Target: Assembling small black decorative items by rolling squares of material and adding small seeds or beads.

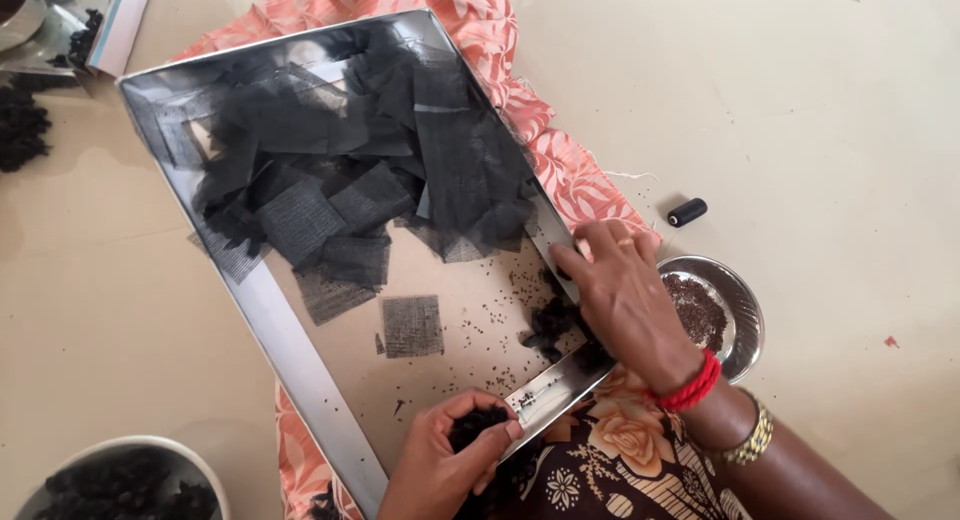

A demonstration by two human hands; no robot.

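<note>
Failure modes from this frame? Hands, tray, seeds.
1. The right hand presses over the metal tray rim; the thin edge might nick the fingers.
2. Loose seeds lie scattered by the black net squares; a sweep of the hand could push them off or under the net.
3. The small steel bowl of seeds sits close behind that wrist and could be knocked.

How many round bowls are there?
2: a steel bowl of tiny dark seeds beside the right hand, and a white bowl at bottom left. Others may be hidden.
</note>
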